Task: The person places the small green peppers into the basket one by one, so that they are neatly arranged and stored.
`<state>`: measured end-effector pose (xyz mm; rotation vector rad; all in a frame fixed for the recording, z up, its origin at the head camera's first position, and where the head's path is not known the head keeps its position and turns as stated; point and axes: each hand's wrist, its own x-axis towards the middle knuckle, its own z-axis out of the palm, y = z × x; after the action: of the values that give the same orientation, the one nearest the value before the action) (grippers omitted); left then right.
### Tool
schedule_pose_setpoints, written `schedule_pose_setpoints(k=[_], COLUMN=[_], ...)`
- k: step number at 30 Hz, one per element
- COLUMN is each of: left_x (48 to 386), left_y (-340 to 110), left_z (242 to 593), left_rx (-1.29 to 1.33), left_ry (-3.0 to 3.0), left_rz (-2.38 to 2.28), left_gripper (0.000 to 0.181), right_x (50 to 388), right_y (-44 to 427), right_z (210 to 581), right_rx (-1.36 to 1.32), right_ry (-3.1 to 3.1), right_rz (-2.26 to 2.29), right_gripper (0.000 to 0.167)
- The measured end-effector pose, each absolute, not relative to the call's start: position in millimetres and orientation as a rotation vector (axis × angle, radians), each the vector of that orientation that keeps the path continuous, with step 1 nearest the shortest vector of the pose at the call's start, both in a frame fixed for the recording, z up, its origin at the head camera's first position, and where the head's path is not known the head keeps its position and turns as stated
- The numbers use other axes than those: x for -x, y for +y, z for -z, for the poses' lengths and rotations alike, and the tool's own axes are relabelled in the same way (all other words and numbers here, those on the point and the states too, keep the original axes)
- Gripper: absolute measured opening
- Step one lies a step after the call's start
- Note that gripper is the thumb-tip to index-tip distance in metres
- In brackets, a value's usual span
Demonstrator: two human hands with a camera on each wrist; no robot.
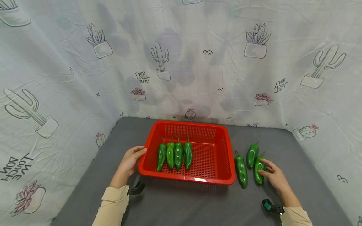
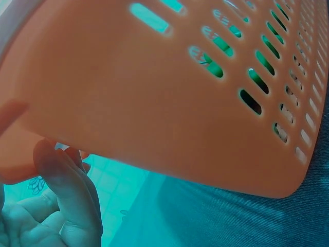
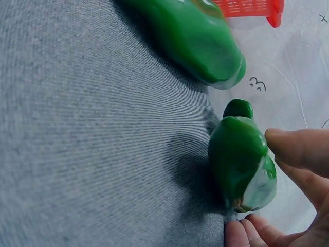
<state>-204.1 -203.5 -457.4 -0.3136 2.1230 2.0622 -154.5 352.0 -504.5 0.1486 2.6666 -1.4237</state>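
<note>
Left hand (image 1: 131, 159) grips slotted basket's rim (image 1: 169, 175), centre-left — right hand (image 1: 274, 175) pinches glossy pepper (image 1: 258, 172), right — grey cloth (image 1: 195, 205) spreads below.

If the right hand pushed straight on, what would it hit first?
The right hand would likely meet the nearest green pepper first, right at its fingers; whether they touch is hard to tell.

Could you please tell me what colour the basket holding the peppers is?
The basket is red, seen best in the head view.
</note>
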Motion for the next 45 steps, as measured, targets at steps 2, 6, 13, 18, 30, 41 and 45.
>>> schedule_pose_setpoints(k=[2,6,13,18,30,41,45], left_x=[204,204,204,204,205,204,204], left_y=[-204,-205,-205,-204,-203,-204,-204], left_z=[457,456,458,458,461,460,461], left_rx=[0.311,0.301,0.313,0.311,0.314,0.285,0.281], left_ry=[2.125,2.138,2.131,2.122,2.146,2.128,2.127], left_rz=[-2.063,-2.052,-2.052,-2.059,-2.055,-2.074,-2.075], left_gripper=[0.046,0.047,0.047,0.048,0.046,0.047,0.047], right_x=[155,157,158,159,167,162,159], right_y=[350,347,346,346,343,341,342], right_z=[505,505,505,505,505,509,505], right_rx=[-0.142,-0.133,-0.155,-0.166,-0.161,-0.215,-0.25], right_ry=[2.674,2.683,2.678,2.69,2.784,2.88,2.849], right_rz=[1.42,1.391,1.356,1.324,1.213,1.271,1.321], right_gripper=[0.061,0.061,0.063,0.064,0.059,0.053,0.055])
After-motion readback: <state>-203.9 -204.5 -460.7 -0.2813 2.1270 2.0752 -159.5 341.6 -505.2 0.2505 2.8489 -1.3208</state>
